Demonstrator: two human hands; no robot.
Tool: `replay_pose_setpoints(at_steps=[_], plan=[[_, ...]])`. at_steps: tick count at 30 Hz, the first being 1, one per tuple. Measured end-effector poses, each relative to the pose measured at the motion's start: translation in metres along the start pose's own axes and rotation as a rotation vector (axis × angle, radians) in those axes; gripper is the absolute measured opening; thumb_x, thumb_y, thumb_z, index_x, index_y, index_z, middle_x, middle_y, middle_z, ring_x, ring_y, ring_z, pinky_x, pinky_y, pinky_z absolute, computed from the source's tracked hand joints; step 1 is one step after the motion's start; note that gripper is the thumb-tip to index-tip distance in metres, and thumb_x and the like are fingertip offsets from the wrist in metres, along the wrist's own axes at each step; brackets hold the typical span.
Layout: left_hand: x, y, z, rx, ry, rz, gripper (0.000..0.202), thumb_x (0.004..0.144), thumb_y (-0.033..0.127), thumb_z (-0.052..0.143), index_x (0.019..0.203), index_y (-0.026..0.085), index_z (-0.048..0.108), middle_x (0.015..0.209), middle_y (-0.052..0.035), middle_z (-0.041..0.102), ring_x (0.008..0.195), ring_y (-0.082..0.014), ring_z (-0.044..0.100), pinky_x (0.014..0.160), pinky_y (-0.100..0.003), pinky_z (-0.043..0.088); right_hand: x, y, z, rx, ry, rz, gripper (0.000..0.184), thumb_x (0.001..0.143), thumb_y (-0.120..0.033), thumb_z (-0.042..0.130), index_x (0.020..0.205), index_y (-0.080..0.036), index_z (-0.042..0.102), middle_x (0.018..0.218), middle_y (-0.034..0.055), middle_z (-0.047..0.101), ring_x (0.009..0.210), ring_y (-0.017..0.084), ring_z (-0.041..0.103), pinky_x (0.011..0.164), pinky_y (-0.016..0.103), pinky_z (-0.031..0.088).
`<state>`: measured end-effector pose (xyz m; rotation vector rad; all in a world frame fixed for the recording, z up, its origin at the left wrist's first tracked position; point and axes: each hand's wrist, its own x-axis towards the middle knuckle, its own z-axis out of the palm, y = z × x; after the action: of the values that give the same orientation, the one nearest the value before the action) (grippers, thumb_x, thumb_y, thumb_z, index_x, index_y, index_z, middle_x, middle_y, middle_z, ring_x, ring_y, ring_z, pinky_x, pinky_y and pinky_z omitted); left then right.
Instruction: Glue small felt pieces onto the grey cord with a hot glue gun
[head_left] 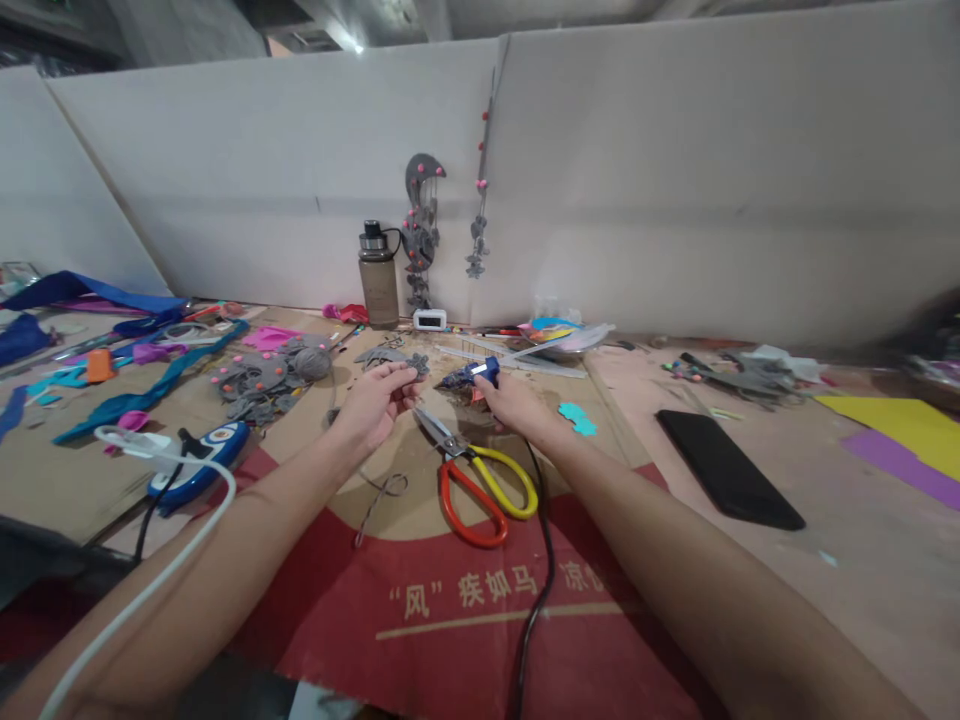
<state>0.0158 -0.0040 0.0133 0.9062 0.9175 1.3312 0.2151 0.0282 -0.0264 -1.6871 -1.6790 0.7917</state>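
Observation:
My left hand (371, 400) pinches a small grey felt flower (418, 364) between thumb and fingertips. My right hand (517, 402) is wrapped round a blue glue gun (480, 373), whose nozzle points left toward the flower; a gap separates the two. From the gun a black cord (549, 545) runs down toward me. Scissors (450, 440) with one red and one yellow handle lie below both hands, blades pointing up and left. A twisted grey string (373, 508) rests to their left.
Left stand a pile of grey felt pieces (259, 380) and a blue power strip (202, 465) with cables. A bottle (379, 280) and grey felt hangings (421, 225) are at the back wall. A black phone (724, 468) and coloured sheets (900, 430) lie right.

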Motion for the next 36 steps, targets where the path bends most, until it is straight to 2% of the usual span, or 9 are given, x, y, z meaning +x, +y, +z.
replay_pose_setpoints(at_steps=[3,5,8,13,17,20,26,31,36], plan=[[-0.001,-0.008,0.002,0.032,-0.007,-0.005,0.017,0.062,0.015,0.071,0.072,0.013,0.058,0.063,-0.0011,0.061,0.050,-0.0064,0.053,0.045,-0.017,0.039,-0.004,-0.001,-0.005,-0.324,0.114,-0.131,0.050,0.089,-0.053,0.033,0.079,-0.014,0.063,0.084,0.0195,0.067,0.078,0.026,0.065,0.070,0.035,0.045],[0.002,-0.014,0.000,0.055,-0.005,-0.008,0.019,0.061,0.015,0.073,0.072,0.013,0.057,0.064,-0.0014,0.062,0.050,-0.0066,0.054,0.044,-0.017,0.038,-0.007,-0.001,-0.006,-0.414,0.129,-0.137,0.054,0.090,-0.053,0.030,0.081,-0.012,0.064,0.088,0.0216,0.067,0.086,0.028,0.064,0.075,0.036,0.044],[0.008,-0.020,-0.004,0.108,-0.002,0.024,0.020,0.060,0.017,0.074,0.072,0.014,0.057,0.063,-0.0011,0.062,0.050,-0.0075,0.056,0.042,-0.016,0.037,-0.009,0.001,-0.003,-0.419,0.183,-0.155,0.052,0.090,-0.052,0.030,0.087,-0.012,0.064,0.090,0.0209,0.067,0.085,0.027,0.063,0.074,0.034,0.043],[0.016,-0.019,-0.015,0.169,0.028,0.131,0.022,0.060,0.022,0.074,0.074,0.013,0.061,0.069,-0.0033,0.064,0.051,-0.0067,0.055,0.043,-0.016,0.038,-0.009,0.011,0.006,-0.343,0.252,-0.212,0.034,0.091,-0.033,0.032,0.090,-0.016,0.062,0.088,0.0125,0.067,0.080,0.021,0.061,0.068,0.029,0.040],[0.023,-0.023,-0.025,0.178,0.068,0.173,0.026,0.058,0.024,0.076,0.076,0.013,0.061,0.067,-0.0023,0.063,0.048,-0.0054,0.052,0.042,-0.015,0.037,-0.007,0.013,0.010,-0.229,0.266,-0.231,0.029,0.091,-0.032,0.033,0.089,-0.017,0.059,0.084,0.0093,0.065,0.076,0.020,0.058,0.067,0.029,0.039],[0.030,-0.028,-0.030,0.218,0.069,0.123,0.029,0.058,0.027,0.077,0.080,0.014,0.061,0.063,-0.0003,0.060,0.044,-0.0049,0.048,0.038,-0.015,0.032,-0.006,0.014,0.009,-0.084,0.327,-0.291,0.027,0.090,-0.030,0.032,0.088,-0.018,0.056,0.084,0.0075,0.062,0.077,0.019,0.055,0.071,0.030,0.040],[0.028,-0.028,-0.029,0.242,0.074,0.114,0.040,0.056,0.028,0.078,0.091,0.014,0.062,0.064,-0.0001,0.061,0.043,-0.0048,0.048,0.039,-0.015,0.032,-0.004,0.019,0.008,0.229,0.460,-0.375,0.012,0.081,-0.018,0.040,0.085,-0.017,0.052,0.088,0.0052,0.057,0.083,0.016,0.051,0.078,0.029,0.040],[0.019,-0.025,-0.023,0.382,0.005,0.103,0.049,0.060,0.034,0.076,0.101,0.015,0.058,0.062,0.0002,0.061,0.045,-0.0076,0.050,0.039,-0.017,0.034,-0.010,0.011,0.012,0.528,0.344,-0.370,0.009,0.080,-0.025,0.049,0.086,-0.019,0.050,0.079,-0.0009,0.052,0.071,0.012,0.049,0.069,0.026,0.041],[0.013,-0.022,-0.019,0.563,-0.013,0.163,0.038,0.063,0.038,0.074,0.089,0.017,0.056,0.063,-0.0008,0.063,0.044,-0.0083,0.050,0.039,-0.018,0.033,-0.022,-0.013,0.018,0.794,0.216,-0.439,0.017,0.077,-0.033,0.058,0.086,-0.020,0.051,0.078,-0.0019,0.052,0.070,0.010,0.049,0.067,0.024,0.042]])
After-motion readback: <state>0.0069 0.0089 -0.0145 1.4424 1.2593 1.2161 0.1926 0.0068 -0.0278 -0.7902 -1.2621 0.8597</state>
